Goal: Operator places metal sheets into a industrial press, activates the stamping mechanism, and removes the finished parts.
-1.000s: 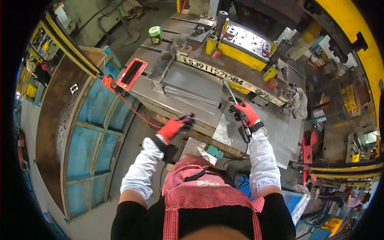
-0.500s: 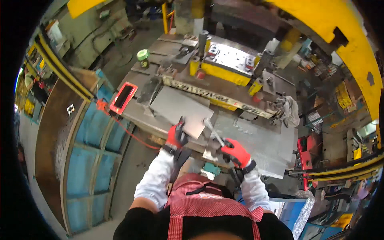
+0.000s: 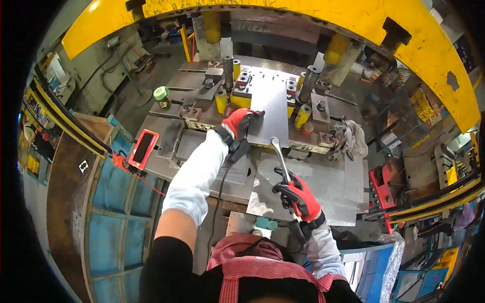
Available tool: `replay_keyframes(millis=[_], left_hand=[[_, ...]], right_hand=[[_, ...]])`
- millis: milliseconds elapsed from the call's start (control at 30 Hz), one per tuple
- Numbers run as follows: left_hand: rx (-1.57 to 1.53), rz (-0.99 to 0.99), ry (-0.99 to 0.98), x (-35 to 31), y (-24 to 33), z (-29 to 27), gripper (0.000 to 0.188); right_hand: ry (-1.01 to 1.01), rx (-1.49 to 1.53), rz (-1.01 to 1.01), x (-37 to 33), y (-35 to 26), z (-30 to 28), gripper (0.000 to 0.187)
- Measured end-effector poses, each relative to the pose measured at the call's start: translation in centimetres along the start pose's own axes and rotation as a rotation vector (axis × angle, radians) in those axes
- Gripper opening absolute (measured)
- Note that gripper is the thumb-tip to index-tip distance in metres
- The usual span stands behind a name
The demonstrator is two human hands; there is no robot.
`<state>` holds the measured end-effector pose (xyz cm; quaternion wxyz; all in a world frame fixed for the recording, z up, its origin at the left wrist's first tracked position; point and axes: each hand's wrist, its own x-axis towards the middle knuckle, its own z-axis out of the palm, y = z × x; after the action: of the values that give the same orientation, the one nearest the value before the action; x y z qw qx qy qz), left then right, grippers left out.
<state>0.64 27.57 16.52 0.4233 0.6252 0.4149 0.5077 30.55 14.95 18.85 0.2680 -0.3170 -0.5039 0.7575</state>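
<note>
A thin grey metal sheet [image 3: 270, 113] reaches over the near edge of the press die [image 3: 245, 91], its far part above the die's bright top. My left hand [image 3: 238, 125], in a red and black glove, is closed on the sheet's left edge; the fingertips are partly hidden. My right hand [image 3: 299, 196], gloved the same way, is wrapped round a silver rod-like tool with a round head [image 3: 281, 159]. The tool's head meets the sheet's near edge. Whether the sheet rests on the die or is held just above it, I cannot tell.
Dark guide posts [image 3: 309, 83] and yellow cylinders [image 3: 221, 101] flank the die. More sheets [image 3: 194, 141] lie at left, beside a red-framed phone [image 3: 143, 149] and a green-lidded container [image 3: 161, 96]. A rag [image 3: 349, 139] hangs at right. The yellow press frame [image 3: 303, 12] arches overhead.
The sheet has moved away from me, from the near left of the table to over the die. My left arm has stretched forward with it, and the tool's head has stayed at its near edge.
</note>
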Motion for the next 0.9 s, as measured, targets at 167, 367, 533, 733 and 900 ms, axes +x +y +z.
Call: replay_keyframes(millis=[167,367,533,733,900], left_hand=[[0.155,0.152,-0.041,0.7,-5.4,-4.5,0.032],[-1.029,-0.211,0.127,-3.8,-4.7,1.1,0.045],[-0.555,-0.241,0.38,-4.3,-7.0,1.0,0.027],[-1.074,-0.261,0.486,-2.1,-5.7,3.7,0.03],[-1.002,-0.202,0.523,-2.4,-4.5,4.2,0.032]], right_hand=[[-0.107,-0.091,-0.056,3.3,-1.0,1.1,0.043],[-0.119,-0.071,-0.068,5.2,-1.6,-1.6,0.019],[-0.254,-0.266,-0.171,6.0,-2.6,-0.7,0.017],[0.135,0.137,-0.055,4.5,-0.3,-1.5,0.033],[0.611,0.134,-0.345,0.1,9.5,-8.3,0.047]])
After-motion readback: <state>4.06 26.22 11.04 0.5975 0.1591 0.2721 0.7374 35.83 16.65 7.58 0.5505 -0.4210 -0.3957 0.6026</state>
